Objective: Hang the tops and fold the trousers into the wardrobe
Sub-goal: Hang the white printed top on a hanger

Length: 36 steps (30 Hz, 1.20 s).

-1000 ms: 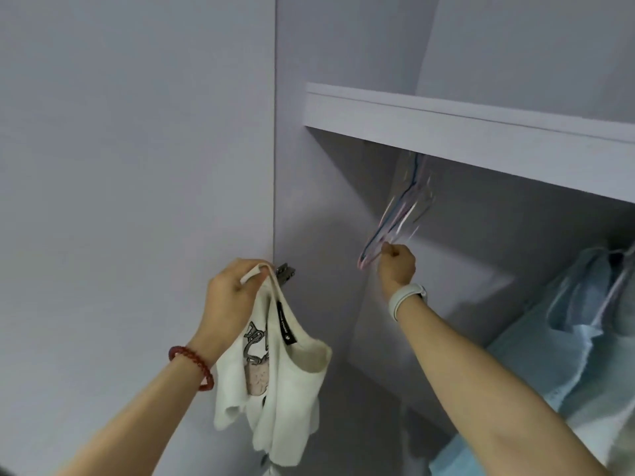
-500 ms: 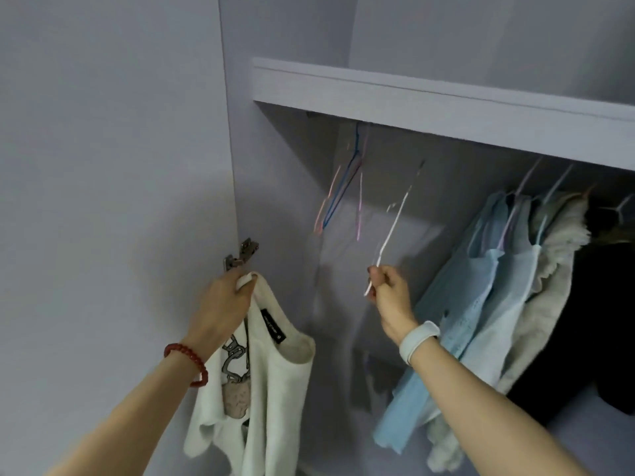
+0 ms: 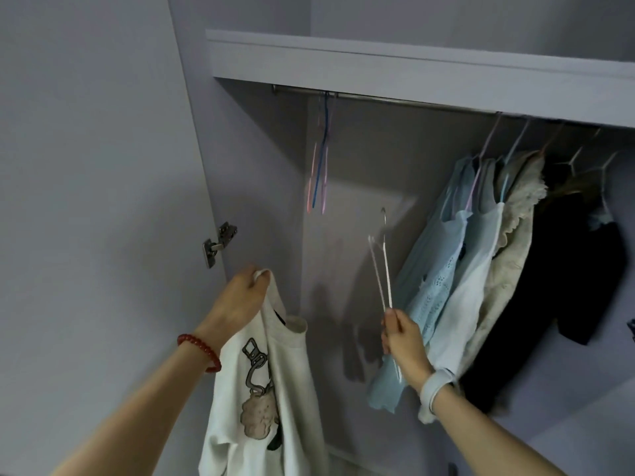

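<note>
Wardrobe seen only in part, edges cutting off clothes and arms

The white top [image 3: 271,400] runs off the bottom edge, its hem unseen; the rail [image 3: 378,97] vanishes behind the shelf front [image 3: 412,73] on the right. The empty hangers [image 3: 319,173] are blurred. The dark garment [image 3: 567,269] shows no detail; both forearms leave frame below.

Door hinge [image 3: 220,242] on wardrobe's left side panel.

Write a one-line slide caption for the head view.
Left hand holds a white top, right hand a bare hanger, at the open wardrobe's rail.
</note>
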Motion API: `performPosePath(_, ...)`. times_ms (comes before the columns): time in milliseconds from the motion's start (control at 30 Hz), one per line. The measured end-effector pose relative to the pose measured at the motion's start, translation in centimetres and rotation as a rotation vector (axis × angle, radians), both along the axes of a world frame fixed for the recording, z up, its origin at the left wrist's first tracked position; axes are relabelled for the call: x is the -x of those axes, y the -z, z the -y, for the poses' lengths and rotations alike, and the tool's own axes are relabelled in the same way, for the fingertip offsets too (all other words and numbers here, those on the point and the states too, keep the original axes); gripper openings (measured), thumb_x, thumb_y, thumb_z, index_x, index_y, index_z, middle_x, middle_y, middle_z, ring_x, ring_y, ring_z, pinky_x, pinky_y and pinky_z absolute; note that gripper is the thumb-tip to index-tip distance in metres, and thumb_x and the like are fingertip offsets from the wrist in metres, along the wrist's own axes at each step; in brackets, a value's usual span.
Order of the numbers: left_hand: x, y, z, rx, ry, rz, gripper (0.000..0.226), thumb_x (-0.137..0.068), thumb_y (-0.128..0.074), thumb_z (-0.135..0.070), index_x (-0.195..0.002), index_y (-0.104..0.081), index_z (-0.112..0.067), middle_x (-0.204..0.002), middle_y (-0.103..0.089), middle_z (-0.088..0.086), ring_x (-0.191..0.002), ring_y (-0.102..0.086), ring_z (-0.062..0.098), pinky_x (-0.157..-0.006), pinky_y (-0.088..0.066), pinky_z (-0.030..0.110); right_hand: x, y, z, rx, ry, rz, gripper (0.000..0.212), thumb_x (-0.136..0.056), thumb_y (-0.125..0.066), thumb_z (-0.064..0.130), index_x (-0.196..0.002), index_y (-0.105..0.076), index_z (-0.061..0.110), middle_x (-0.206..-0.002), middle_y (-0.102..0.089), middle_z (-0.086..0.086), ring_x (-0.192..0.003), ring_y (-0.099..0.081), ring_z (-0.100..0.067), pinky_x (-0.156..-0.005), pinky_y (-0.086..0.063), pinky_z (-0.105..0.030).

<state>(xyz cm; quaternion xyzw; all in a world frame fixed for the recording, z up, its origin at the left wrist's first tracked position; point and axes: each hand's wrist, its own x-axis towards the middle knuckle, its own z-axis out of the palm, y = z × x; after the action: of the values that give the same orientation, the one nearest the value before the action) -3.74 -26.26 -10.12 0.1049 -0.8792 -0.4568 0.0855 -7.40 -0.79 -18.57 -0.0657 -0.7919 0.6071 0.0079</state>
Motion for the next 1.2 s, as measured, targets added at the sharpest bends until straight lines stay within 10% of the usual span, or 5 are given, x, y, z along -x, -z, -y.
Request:
performPosePath(233,0.3,0.6,-0.1,-0.032,0.072,-0.054,0.025,-0.099,-0.039,-0.015,-0.074,-0.042,-0.016,-0.070,-0.040,0.000,-0.064,-0.037,0.014,-0.059,-0.031,0.023,1.3,-1.3,-0.2,0.058,-0.092,-0.047,0.025,-0.087,-0.058,0.001,-0.108,-0.047,0.011,-0.072,-0.055,-0.003,-0.063,-0.055,-0.005,-0.067,-0.046,-0.019)
performPosePath(467,1.0,1.1,0.3,-0.099,0.085,-0.076,0.028,-0.097,-0.043,-0.007,-0.071,-0.045,-0.019,-0.065,-0.037,0.000,-0.059,-0.032,0.011,-0.051,-0.031,0.013,0.0,-1.2,1.0,-0.240,0.181,-0.173,0.050,-0.088,-0.062,0.032,-0.052,-0.034,0.011,-0.049,-0.037,-0.004,-0.056,-0.037,-0.025,-0.057,-0.030,-0.034)
performPosePath(667,1.7,0.9,1.2,-0.069,0.068,-0.148,0.031,-0.096,-0.045,-0.006,-0.072,-0.047,-0.024,-0.068,-0.045,-0.003,-0.063,-0.040,0.008,-0.059,-0.034,0.008,-0.3,-2.5,2.6,0.128,0.013,-0.219,0.026,-0.092,-0.056,0.019,-0.068,-0.053,0.008,-0.052,-0.044,-0.001,-0.047,-0.041,-0.005,-0.054,-0.040,-0.025)
performPosePath(833,1.5,0.9,1.9,0.013,0.111,-0.132,0.030,-0.096,-0.046,-0.007,-0.073,-0.050,-0.028,-0.066,-0.046,0.000,-0.061,-0.039,0.011,-0.056,-0.033,0.009,-0.2,-2.4,3.7,-0.015,0.057,-0.128,0.034,-0.099,-0.040,0.019,-0.070,-0.055,0.009,-0.070,-0.054,0.000,-0.065,-0.048,-0.011,-0.065,-0.031,-0.024)
performPosePath(1200,-0.5,1.2,2.4,0.151,0.127,-0.053,0.011,-0.096,-0.048,-0.012,-0.091,-0.058,-0.015,-0.083,-0.061,0.002,-0.077,-0.053,0.017,-0.069,-0.039,0.017,2.5,-9.5,7.3,0.978,0.108,-0.050,0.041,-0.099,-0.029,0.014,-0.059,-0.025,0.019,-0.037,-0.023,0.011,-0.034,-0.018,-0.005,-0.042,-0.018,-0.019)
